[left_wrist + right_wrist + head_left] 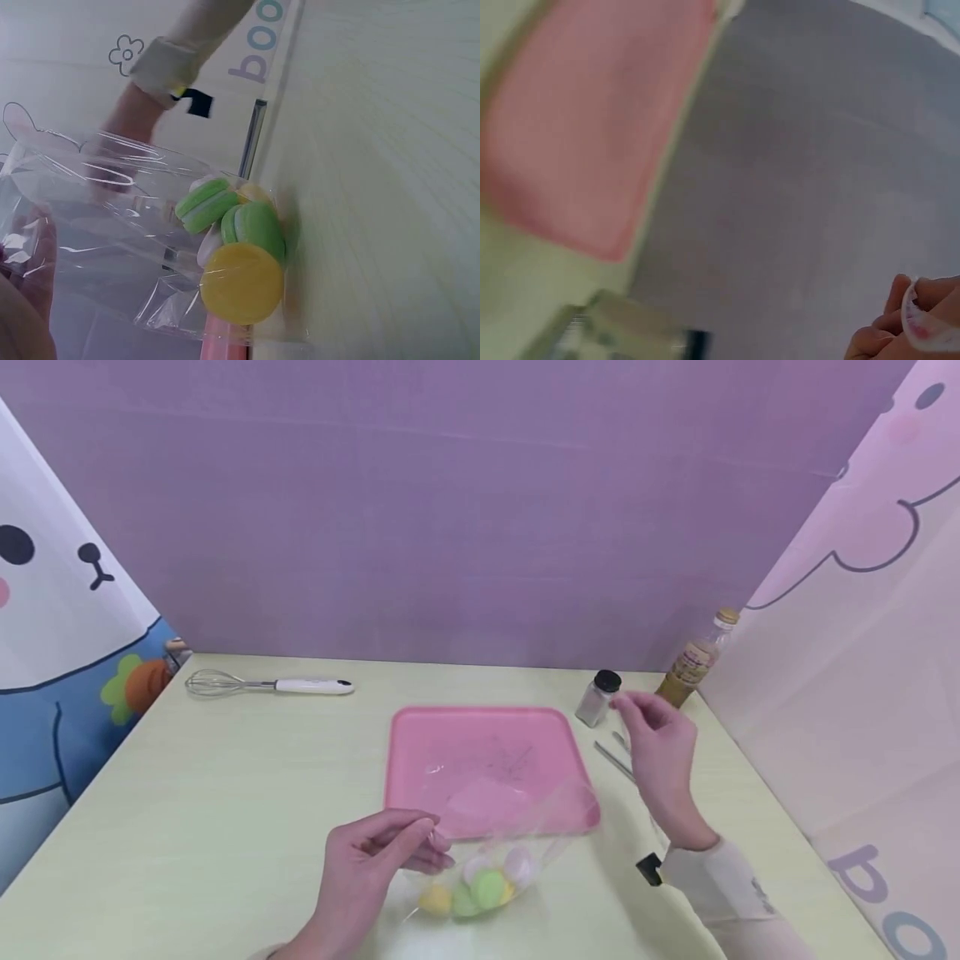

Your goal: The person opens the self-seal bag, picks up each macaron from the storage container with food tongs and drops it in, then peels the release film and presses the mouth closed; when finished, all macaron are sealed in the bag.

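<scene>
My left hand (367, 860) pinches the edge of a clear plastic bag (97, 247) between thumb and fingers. Yellow, green and pale pink macarons (489, 889) lie bunched at the bag's bottom, low over the table. In the left wrist view a yellow macaron (242, 283) sits nearest, with green ones (255, 227) behind it. Raised at the right, my right hand (663, 760) has its fingertips together near a black-lidded jar. It pinches a curled strip of clear plastic (922, 330) with a pink mark, seen in the right wrist view.
A pink tray (480, 727) lies behind the bag, which overlaps its front edge in the head view. A whisk (311, 687) lies at back left. The jar (597, 700), an oil-coloured bottle (690, 668) and thin metal sticks (615, 760) are on the right.
</scene>
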Demonstrator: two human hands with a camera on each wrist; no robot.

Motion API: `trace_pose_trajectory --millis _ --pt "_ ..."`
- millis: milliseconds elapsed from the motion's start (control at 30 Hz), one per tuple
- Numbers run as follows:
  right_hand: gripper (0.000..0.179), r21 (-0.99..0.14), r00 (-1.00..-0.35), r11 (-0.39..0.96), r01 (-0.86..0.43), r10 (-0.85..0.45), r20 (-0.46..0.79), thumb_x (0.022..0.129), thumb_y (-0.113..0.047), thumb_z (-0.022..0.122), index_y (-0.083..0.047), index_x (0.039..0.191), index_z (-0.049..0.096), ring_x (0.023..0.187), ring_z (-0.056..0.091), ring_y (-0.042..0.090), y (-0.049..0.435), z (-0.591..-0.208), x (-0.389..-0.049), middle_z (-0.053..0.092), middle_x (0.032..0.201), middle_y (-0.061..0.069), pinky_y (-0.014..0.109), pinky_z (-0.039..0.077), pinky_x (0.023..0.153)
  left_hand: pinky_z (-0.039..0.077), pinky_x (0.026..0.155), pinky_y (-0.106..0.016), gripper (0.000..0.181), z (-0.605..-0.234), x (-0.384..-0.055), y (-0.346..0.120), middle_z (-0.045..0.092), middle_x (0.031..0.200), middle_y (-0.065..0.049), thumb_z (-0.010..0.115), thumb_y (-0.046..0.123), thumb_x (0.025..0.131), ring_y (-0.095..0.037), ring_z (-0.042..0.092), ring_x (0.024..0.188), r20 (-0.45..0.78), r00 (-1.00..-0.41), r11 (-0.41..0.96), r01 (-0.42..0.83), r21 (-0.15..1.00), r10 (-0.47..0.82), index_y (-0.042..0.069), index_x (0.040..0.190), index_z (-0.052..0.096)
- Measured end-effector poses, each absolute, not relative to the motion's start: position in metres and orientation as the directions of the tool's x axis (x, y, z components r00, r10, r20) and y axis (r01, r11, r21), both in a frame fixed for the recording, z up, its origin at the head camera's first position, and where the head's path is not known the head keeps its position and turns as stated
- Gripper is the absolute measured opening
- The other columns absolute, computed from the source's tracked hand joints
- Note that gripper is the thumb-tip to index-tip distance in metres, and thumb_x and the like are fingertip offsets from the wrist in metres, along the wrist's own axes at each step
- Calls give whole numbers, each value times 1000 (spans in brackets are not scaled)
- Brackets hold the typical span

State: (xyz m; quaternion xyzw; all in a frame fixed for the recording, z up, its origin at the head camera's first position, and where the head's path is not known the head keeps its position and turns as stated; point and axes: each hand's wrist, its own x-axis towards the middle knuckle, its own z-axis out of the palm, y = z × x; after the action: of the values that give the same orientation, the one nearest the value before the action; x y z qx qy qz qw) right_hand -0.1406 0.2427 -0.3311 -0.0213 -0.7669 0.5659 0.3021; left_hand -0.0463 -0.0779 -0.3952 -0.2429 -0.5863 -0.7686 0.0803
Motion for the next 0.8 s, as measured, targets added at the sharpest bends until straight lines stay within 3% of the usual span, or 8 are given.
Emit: trace_pose_trajectory --millis 133,267,433,567,800 --pt "23 -849 -887 515 -114 333 321 99 -22 69 -2 107 76 90 66 11 260 -366 -148 76 99 8 16 49 74 59 64 -47 15 -395 -47 -78 74 88 -19 56 -10 98 -31 74 72 484 -857 -306 420 854 175 -10 106 69" --pt "24 -799 -931 601 0 293 220 99 -22 68 -1 110 76 97 67 17 275 -388 -150 75 107 12 17 49 72 59 63 -47 14 -395 -47 -78 74 88 -19 57 -10 98 -31 74 72 484 -857 -309 418 854 179 -11 105 69" --pt "24 -735 -956 672 92 266 124 98 -21 69 -1 109 76 79 65 19 290 -400 -148 75 93 14 25 49 59 59 63 -47 13 -395 -48 -78 74 88 -18 58 -9 98 -30 74 71 466 -868 -294 406 865 172 -9 104 69" --pt "23 -726 -964 678 119 253 78 97 -19 69 1 107 76 70 64 21 295 -403 -146 73 81 10 28 48 55 60 64 -46 13 -395 -47 -77 74 87 -17 59 -8 97 -29 74 71 451 -878 -293 393 871 161 -8 104 70" --pt "25 -778 -976 611 145 217 -12 100 -14 64 7 113 70 77 72 25 299 -408 -144 75 91 15 33 57 68 60 63 -46 14 -396 -47 -78 74 88 -17 58 -10 98 -29 74 71 466 -870 -291 409 865 161 -9 105 70"
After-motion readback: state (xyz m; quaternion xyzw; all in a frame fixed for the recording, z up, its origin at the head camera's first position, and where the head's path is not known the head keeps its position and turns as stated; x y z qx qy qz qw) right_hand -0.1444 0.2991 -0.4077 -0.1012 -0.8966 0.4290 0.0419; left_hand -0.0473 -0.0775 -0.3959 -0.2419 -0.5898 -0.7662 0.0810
